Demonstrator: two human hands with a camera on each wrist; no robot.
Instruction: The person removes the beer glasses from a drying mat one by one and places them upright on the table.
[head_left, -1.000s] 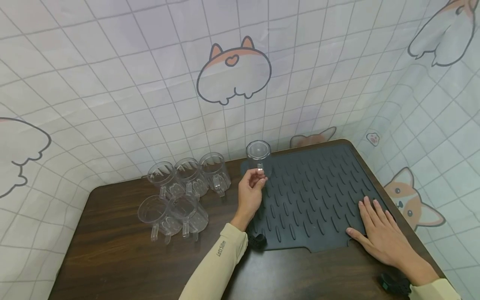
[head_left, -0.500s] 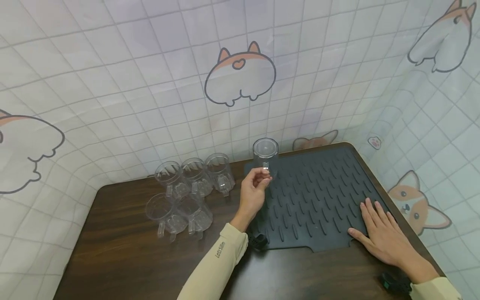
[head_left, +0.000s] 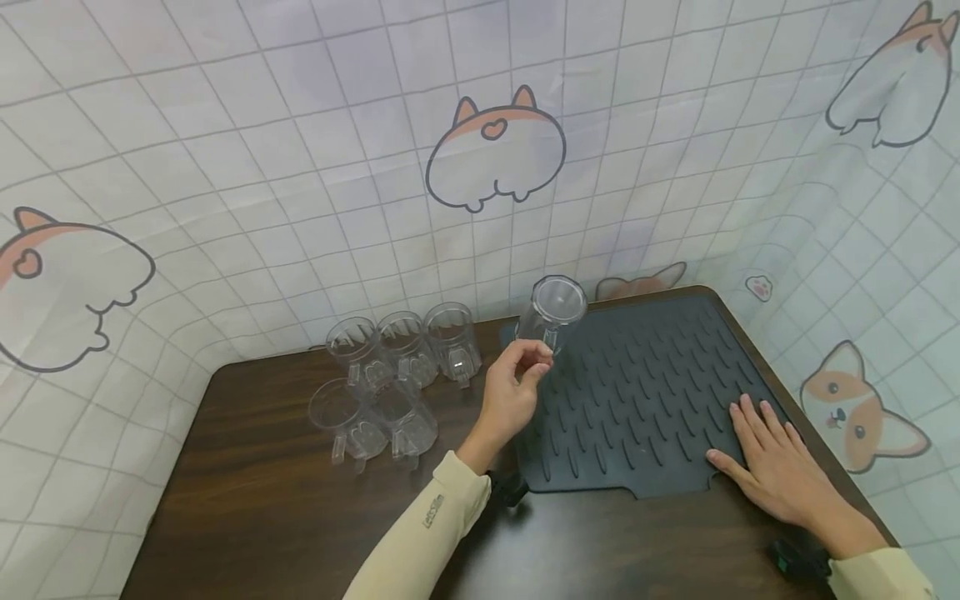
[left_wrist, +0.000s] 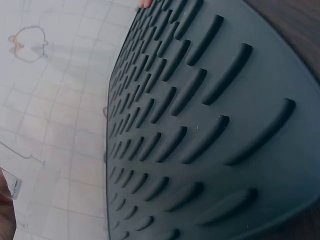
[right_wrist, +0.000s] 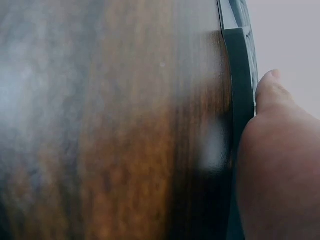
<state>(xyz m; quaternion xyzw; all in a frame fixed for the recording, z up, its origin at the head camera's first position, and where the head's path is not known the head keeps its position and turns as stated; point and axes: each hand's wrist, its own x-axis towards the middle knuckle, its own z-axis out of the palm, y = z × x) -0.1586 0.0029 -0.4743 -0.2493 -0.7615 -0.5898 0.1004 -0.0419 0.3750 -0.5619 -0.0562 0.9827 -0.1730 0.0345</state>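
A clear plastic mug (head_left: 558, 304) is tilted with its thick base up over the back left of the dark grey ridged mat (head_left: 615, 400). My left hand (head_left: 513, 387) pinches its handle between thumb and fingers. In the left wrist view, fingertips (left_wrist: 6, 217) and a bit of the clear handle (left_wrist: 16, 187) show at the lower left edge. My right hand (head_left: 780, 467) lies flat with spread fingers on the mat's front right part. Its thumb side shows beside the mat edge (right_wrist: 242, 75) in the right wrist view. Whether the mug touches the mat cannot be told.
Several clear mugs (head_left: 457, 354) stand rim up in two rows on the brown wooden table (head_left: 247, 492), left of the mat. A white grid-patterned cloth (head_left: 337, 183) with dog drawings hangs behind and to the right, close to the table edges.
The mug has shifted right over the mat and now leans, with my left hand still on its handle. My right hand stays on the mat. The head view has turned slightly left.
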